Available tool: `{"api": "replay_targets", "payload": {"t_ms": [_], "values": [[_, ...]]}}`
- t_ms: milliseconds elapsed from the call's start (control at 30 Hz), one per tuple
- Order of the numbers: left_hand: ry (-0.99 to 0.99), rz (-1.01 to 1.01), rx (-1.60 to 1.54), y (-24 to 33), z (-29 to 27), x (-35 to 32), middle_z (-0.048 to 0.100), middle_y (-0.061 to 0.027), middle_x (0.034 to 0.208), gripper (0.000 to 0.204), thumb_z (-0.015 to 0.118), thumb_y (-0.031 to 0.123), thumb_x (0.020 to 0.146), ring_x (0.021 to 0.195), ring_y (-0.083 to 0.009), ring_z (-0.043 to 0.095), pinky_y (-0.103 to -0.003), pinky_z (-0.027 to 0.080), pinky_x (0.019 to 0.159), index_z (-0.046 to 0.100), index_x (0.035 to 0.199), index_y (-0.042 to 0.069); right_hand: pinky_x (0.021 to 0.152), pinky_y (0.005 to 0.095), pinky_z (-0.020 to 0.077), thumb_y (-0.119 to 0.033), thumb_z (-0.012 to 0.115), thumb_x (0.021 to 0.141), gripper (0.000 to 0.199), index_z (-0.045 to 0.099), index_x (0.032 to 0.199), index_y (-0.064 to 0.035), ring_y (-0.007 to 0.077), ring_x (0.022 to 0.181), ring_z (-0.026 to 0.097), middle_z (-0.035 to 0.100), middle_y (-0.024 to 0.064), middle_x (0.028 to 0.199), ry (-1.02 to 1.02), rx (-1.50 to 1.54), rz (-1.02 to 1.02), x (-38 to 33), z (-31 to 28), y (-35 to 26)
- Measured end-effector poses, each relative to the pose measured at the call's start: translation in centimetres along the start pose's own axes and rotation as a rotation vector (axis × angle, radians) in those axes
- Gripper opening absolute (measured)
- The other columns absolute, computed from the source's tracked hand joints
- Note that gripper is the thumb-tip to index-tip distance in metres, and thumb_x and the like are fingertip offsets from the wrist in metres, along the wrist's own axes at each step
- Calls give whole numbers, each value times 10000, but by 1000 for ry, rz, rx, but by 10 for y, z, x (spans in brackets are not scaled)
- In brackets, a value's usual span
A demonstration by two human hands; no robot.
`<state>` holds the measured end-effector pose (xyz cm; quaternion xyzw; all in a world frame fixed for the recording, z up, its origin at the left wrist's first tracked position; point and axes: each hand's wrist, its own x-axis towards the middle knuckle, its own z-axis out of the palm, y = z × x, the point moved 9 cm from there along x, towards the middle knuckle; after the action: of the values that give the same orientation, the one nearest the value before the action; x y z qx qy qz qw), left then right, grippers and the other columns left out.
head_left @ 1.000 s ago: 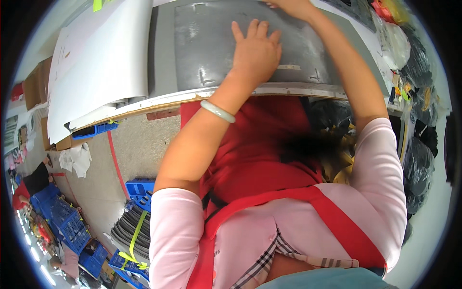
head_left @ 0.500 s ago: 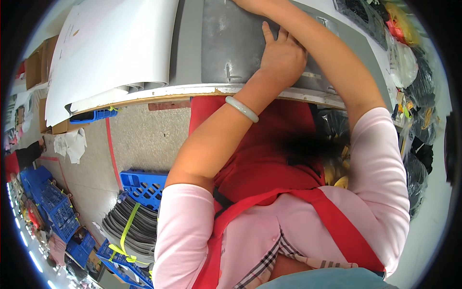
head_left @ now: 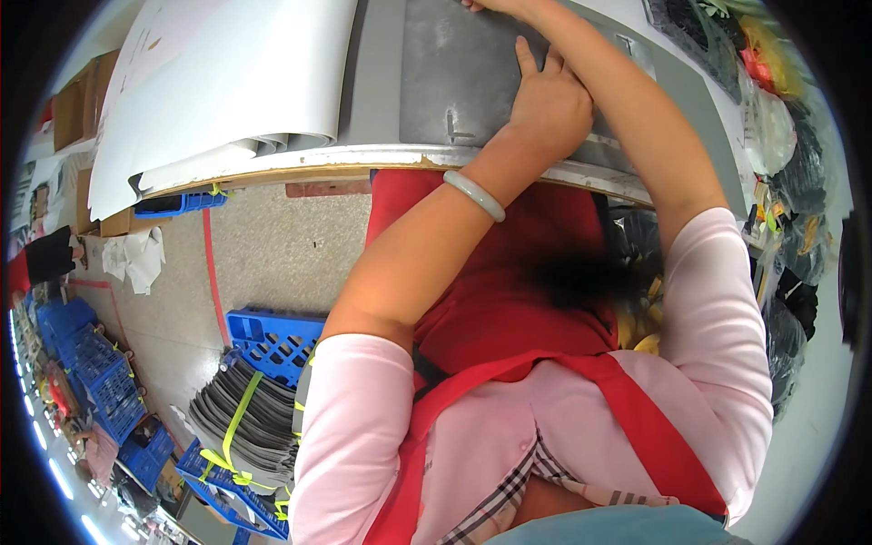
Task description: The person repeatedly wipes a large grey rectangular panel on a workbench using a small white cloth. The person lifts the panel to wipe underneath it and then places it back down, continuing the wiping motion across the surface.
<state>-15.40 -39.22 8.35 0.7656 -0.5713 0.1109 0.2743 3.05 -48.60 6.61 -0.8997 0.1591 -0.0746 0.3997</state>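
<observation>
Flat and open, my left grip (head_left: 545,109) presses palm-down on the grey sheet (head_left: 454,82), fingers spread, closed round nothing. My right grip (head_left: 486,4) reaches further up the same sheet and is cut off by the top of the picture, so I cannot tell how far it is open.

Compared with half a second ago, the left grip sits in much the same place on the grey sheet, near the front edge, while the view has swung so that more floor and crates show at my left.

The surface (head_left: 391,159) is the largest thing, its pale front edge curving just beside my left wrist. Big white sheets (head_left: 227,82) lie on its left part, their lower ends curling over that edge. The grey sheet lies to their right, touching them. Beyond my right arm, dark bagged goods (head_left: 799,182) crowd the surface's right end, leaving little room there.

Below, blue crates (head_left: 272,341) and a strapped grey stack (head_left: 236,427) stand on the floor (head_left: 263,245). A pale green bangle (head_left: 474,195) circles my left wrist.

My own arms hide part of the grey sheet's right side.
</observation>
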Motion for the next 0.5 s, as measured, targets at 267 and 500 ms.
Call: {"api": "replay_targets", "payload": {"t_ms": [267, 500], "values": [[118, 30, 64, 3, -6, -2, 625, -159, 1315, 388, 579, 291, 975, 1304, -356, 520, -652, 357, 1091, 653, 1279, 62, 545, 287, 545, -93, 674, 895, 136, 687, 788, -10, 155, 599, 648, 689, 76, 703, -148, 253, 14, -90, 4, -36], [-63, -49, -128, -4, 0, -1, 629, -139, 1279, 326, 544, 282, 972, 1224, -307, 563, -545, 412, 1021, 685, 1203, 99, 932, 557, 431, -453, 681, 736, 266, 743, 920, -271, 427, 1126, 602, 728, 185, 1051, -101, -631, 200, -185, 15, -82]]}}
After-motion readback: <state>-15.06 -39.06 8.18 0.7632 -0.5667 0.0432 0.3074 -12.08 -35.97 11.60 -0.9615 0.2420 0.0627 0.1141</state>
